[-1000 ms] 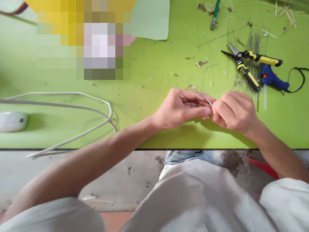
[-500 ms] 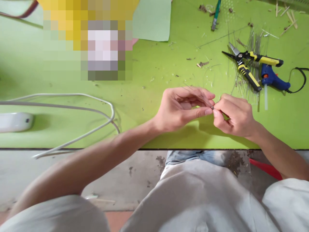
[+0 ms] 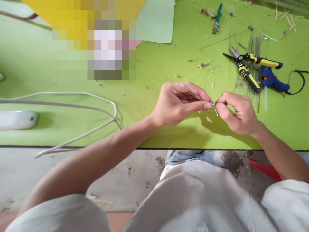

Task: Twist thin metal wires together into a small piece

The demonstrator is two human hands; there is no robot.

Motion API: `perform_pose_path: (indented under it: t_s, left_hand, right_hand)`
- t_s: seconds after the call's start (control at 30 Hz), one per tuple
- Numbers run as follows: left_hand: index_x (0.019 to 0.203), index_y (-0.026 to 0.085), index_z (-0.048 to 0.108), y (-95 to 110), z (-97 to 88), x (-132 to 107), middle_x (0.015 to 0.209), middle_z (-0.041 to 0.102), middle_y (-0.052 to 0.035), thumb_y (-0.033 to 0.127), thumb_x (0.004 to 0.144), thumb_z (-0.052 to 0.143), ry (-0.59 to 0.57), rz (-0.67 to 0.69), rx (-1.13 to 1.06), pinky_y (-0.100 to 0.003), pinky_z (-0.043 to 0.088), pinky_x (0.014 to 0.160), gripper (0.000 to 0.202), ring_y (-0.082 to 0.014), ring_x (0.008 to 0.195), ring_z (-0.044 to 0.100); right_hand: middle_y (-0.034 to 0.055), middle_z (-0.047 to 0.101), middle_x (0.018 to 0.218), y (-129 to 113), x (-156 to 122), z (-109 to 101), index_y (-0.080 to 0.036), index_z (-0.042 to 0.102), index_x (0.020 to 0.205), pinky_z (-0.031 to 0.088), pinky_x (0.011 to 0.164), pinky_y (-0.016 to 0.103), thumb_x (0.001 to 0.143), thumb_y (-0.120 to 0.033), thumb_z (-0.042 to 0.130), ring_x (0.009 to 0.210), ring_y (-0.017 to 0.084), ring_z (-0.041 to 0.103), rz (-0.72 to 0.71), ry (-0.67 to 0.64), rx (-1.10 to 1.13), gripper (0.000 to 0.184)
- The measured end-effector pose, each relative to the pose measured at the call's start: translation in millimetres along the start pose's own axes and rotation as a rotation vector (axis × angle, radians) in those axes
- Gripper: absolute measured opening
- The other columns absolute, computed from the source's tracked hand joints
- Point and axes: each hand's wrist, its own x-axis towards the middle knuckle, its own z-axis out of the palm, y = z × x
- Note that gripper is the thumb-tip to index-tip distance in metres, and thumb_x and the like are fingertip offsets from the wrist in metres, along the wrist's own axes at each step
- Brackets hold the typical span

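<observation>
My left hand [image 3: 177,104] pinches a few thin metal wires [image 3: 192,92] between thumb and forefinger. Their long ends slant back over the palm, while at the fingertips they meet in a small twisted spot with a short end pointing down toward me. My right hand [image 3: 238,111] is closed, its thumb and forefinger pressed together at the wire's tip just right of the twist. How much of the wire lies inside those right fingers is hidden. Both hands are held over the front part of the green table [image 3: 135,112].
Beyond my right hand lie yellow-black snips [image 3: 241,58] with blades apart, over a bundle of loose wires [image 3: 256,43]. A blue glue gun [image 3: 274,80] sits beside them. A green-handled tool [image 3: 217,18] lies farther back. A white cable [image 3: 79,93] loops at left near a white device [image 3: 18,120].
My fingertips have drawn slightly apart, and the twisted spot with its short wire end now shows between them. The right hand has shifted a little to the right.
</observation>
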Motion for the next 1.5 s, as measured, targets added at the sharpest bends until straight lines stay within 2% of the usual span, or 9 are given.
perform_pose_path:
  t_s: [0.2,0.33,0.57,0.67,0.87,1.0,1.07,1.33,1.5]
  left_hand:
    - [0.08,0.019,0.081,-2,1.1,1,0.084,0.082,-0.0044,0.05,0.07,0.103,-0.018,-0.039,-0.017,-0.03,0.067,0.077,0.04,-0.0168,0.077,0.077]
    - [0.082,0.017,0.081,-2,2.2,-2,0.085,0.081,-0.005,0.04,0.075,0.101,0.024,0.001,0.038,-0.03,0.066,0.076,0.031,-0.0166,0.077,0.077]
    - [0.088,0.018,0.08,-18,-2.5,-2,0.086,0.083,-0.0043,0.031,0.089,0.089,-0.01,0.416,0.313,-0.027,0.066,0.074,0.016,-0.0158,0.078,0.079]
    - [0.094,0.018,0.076,-28,-3.9,-1,0.086,0.081,-0.0036,0.027,0.09,0.088,0.001,0.58,0.354,-0.027,0.065,0.069,0.015,-0.0153,0.076,0.078]
    - [0.108,0.02,0.076,-23,-3.9,1,0.092,0.082,-0.0036,0.016,0.091,0.088,-0.078,0.696,0.278,-0.023,0.066,0.069,0.022,-0.0132,0.077,0.078]
    - [0.098,0.021,0.083,-15,-6.4,3,0.089,0.085,-0.0062,0.019,0.097,0.082,-0.229,0.693,0.328,-0.025,0.067,0.075,0.002,-0.0155,0.079,0.08]
    - [0.095,0.019,0.084,-15,-7.6,4,0.086,0.085,-0.0079,0.024,0.098,0.081,-0.243,0.652,0.328,-0.025,0.067,0.072,0.007,-0.0167,0.077,0.081]
    - [0.092,0.016,0.082,-26,-8.8,3,0.081,0.083,-0.0066,0.025,0.1,0.079,-0.138,0.652,0.364,-0.02,0.063,0.072,0.013,-0.0143,0.073,0.08]
    - [0.079,0.016,0.076,-27,-2.6,2,0.073,0.078,-0.0041,0.04,0.102,0.077,-0.088,0.498,0.38,-0.02,0.057,0.062,0.033,-0.0124,0.064,0.073]
  right_hand:
    - [-0.0049,0.057,0.066,2,0,0,-0.02,0.06,0.08,0.034,0.058,0.026,0.11,-0.037,0.06,0.057,0.009,0.049,0.05,0.0,0.068,0.034]
    - [-0.0044,0.059,0.067,5,-1,0,-0.019,0.065,0.082,0.037,0.059,0.026,0.108,-0.042,0.063,0.059,0.01,0.051,0.193,-0.029,0.215,0.035]
    - [-0.006,0.05,0.067,6,0,7,-0.02,0.06,0.08,0.035,0.055,0.024,0.099,-0.055,0.074,0.059,0.009,0.044,0.474,-0.206,0.654,0.043]
    - [-0.0063,0.049,0.069,1,1,6,-0.02,0.06,0.081,0.036,0.059,0.024,0.096,-0.055,0.079,0.062,0.009,0.043,0.451,-0.201,0.624,0.043]
    - [-0.0054,0.052,0.071,-3,-2,-1,-0.019,0.062,0.082,0.036,0.063,0.026,0.099,-0.042,0.074,0.065,0.01,0.045,0.389,-0.254,0.563,0.031]
    - [-0.0048,0.051,0.066,-1,-2,-4,-0.02,0.058,0.077,0.033,0.06,0.027,0.104,-0.041,0.062,0.061,0.01,0.045,0.505,-0.431,0.707,0.035]
    - [-0.0036,0.055,0.065,1,-2,-4,-0.02,0.058,0.076,0.037,0.063,0.028,0.106,-0.04,0.056,0.062,0.011,0.049,0.541,-0.493,0.788,0.036]
    - [-0.0032,0.057,0.073,17,-11,12,-0.019,0.06,0.086,0.038,0.061,0.027,0.096,-0.06,0.07,0.06,0.01,0.05,0.677,-0.455,0.999,0.044]
    - [-0.0085,0.045,0.062,24,-10,18,-0.024,0.05,0.09,0.039,0.057,0.028,0.09,-0.081,0.064,0.054,0.012,0.045,0.573,-0.513,0.935,0.058]
